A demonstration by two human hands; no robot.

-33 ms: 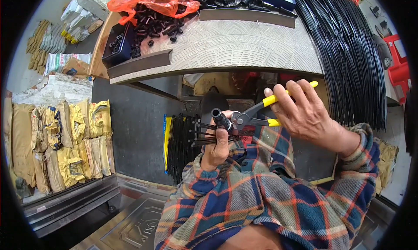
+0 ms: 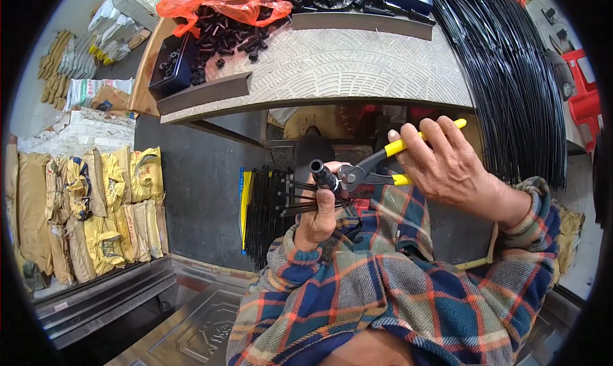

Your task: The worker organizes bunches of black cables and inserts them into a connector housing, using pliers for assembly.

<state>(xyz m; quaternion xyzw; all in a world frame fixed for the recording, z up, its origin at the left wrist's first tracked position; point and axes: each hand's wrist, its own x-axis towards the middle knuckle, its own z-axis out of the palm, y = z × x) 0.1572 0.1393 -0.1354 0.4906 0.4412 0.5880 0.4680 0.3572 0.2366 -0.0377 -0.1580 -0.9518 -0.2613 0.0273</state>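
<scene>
My left hand is closed round a black tubular fitting, its open round end tilted up. Several thin black rods stick out leftward from beside the fitting. My right hand holds pliers with yellow handles, its fingers over the upper handle. The handles are spread apart. The pliers' metal head lies against the right side of the fitting, by the left fingers. What exactly sits between the jaws is too small to tell.
Ahead stands a pale patterned table bearing black fittings, an orange plastic bag and a dark blue bin. Long black rods hang over its right end. More rods stand low left, and wrapped packages lie farther left.
</scene>
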